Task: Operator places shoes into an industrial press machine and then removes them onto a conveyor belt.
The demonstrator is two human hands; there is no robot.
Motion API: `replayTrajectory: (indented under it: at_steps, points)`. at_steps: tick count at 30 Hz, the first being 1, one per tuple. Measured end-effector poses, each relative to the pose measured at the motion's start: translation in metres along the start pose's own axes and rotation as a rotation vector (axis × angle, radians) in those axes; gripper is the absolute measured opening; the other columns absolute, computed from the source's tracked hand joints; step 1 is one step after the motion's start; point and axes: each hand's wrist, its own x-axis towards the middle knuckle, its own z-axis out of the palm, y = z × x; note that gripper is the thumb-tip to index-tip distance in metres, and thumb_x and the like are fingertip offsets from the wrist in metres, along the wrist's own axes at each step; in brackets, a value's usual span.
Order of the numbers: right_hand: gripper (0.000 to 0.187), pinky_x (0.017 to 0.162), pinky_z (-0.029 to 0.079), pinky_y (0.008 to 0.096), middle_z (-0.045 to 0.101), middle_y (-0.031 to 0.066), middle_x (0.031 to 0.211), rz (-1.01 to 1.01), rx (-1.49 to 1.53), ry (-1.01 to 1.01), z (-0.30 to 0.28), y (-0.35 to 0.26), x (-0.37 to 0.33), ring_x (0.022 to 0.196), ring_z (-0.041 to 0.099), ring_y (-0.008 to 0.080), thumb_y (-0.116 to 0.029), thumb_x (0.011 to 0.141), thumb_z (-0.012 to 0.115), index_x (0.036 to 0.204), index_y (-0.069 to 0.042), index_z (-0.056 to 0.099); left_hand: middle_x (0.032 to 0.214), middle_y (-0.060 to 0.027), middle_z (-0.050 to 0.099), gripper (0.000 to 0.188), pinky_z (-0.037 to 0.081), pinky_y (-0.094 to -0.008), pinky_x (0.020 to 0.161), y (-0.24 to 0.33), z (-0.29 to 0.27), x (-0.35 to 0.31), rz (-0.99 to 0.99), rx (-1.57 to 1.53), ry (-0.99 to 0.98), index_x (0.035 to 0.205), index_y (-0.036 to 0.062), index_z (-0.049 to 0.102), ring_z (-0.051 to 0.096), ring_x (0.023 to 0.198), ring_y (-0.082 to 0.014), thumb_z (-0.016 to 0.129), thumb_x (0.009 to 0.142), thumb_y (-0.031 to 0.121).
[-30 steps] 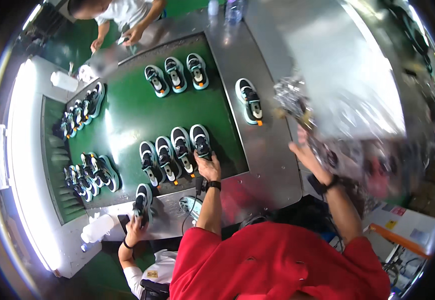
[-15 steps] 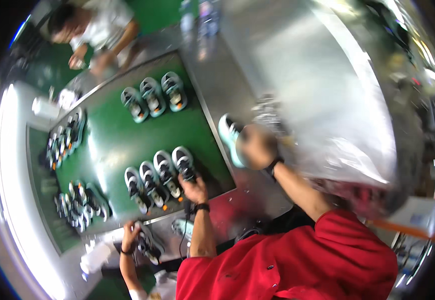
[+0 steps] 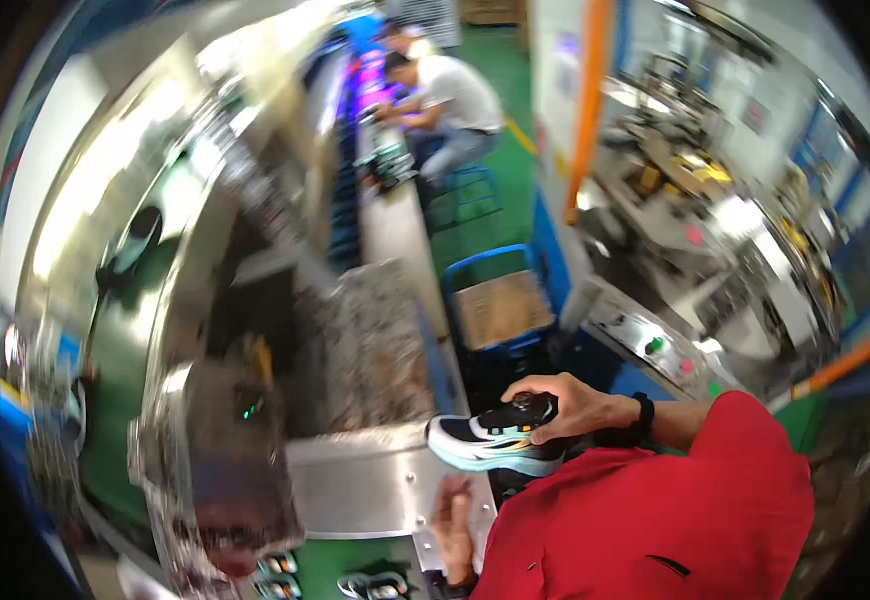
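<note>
Our right hand [image 3: 573, 405] closed around a black-and-white sneaker [image 3: 495, 442] with pale blue sole, our left hand [image 3: 455, 525] resting open on the steel surface [image 3: 355, 490] — more shoes [image 3: 370, 582] below, blue crate [image 3: 500, 305] beyond

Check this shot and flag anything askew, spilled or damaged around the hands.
Nothing stands out. The right hand grips a black and white sneaker lifted off the steel table, apparently intact. The left hand rests flat on that table. The left side is too blurred to judge.
</note>
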Motion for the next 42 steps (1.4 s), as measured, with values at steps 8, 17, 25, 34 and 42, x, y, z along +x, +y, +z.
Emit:
replayTrajectory:
  at_steps: [8, 17, 25, 34, 42]
  points:
    - [0.06, 0.086, 0.048, 0.0274, 0.064, 0.0087, 0.104, -0.029, 0.047, 0.826, -0.066, 0.03, -0.129, 0.096, 0.06, 0.0139, -0.019, 0.072, 0.076, 0.124, -0.005, 0.051, 0.117, -0.0127, 0.059, 0.046, 0.046, -0.033, 0.091, 0.026, 0.278, 0.045, 0.028, -0.085, -0.6, 0.128, -0.0051, 0.048, 0.059, 0.101, -0.0215, 0.06, 0.092, 0.021]
    - [0.06, 0.092, 0.044, 0.0284, 0.06, 0.0037, 0.109, 0.093, 0.126, 1.5, -0.179, 0.093, -0.321, 0.102, 0.055, 0.0131, -0.011, 0.069, 0.075, 0.124, -0.006, 0.055, 0.117, -0.0086, 0.058, 0.049, 0.042, -0.0308, 0.091, -0.075, 0.516, 0.043, -0.083, 0.564, -1.214, 0.131, -0.0008, 0.049, 0.049, 0.104, -0.0163, 0.05, 0.1, 0.037]
    - [0.055, 0.086, 0.047, 0.0286, 0.063, 0.0071, 0.102, 0.459, -0.097, 2.011, -0.283, 0.156, -0.498, 0.093, 0.059, 0.0159, -0.013, 0.068, 0.073, 0.12, -0.003, 0.058, 0.127, -0.0278, 0.056, 0.074, 0.049, -0.0362, 0.09, -0.288, 0.76, 0.009, 0.158, 0.603, -1.217, 0.132, -0.0141, 0.038, 0.061, 0.109, -0.0313, 0.069, 0.088, 0.036]
    - [0.052, 0.079, 0.05, 0.0284, 0.065, 0.0081, 0.097, 0.792, -0.253, 2.129, -0.319, 0.182, -0.544, 0.085, 0.061, 0.0149, -0.01, 0.067, 0.07, 0.117, -0.002, 0.059, 0.122, -0.0295, 0.052, 0.078, 0.049, -0.0486, 0.092, -0.413, 0.884, 0.065, 0.329, 1.294, -0.883, 0.137, -0.0106, 0.024, 0.057, 0.108, -0.043, 0.07, 0.08, 0.019]
    - [0.06, 0.074, 0.052, 0.0351, 0.066, 0.0173, 0.092, 1.079, -0.389, 1.767, -0.486, 0.229, -0.52, 0.082, 0.064, 0.0269, -0.031, 0.066, 0.074, 0.114, 0.003, 0.06, 0.097, -0.0079, 0.067, 0.029, 0.052, -0.0337, 0.077, -0.311, 0.813, 0.117, -0.539, 0.374, -0.941, 0.104, -0.0031, 0.064, 0.065, 0.082, -0.0188, 0.071, 0.077, 0.003]
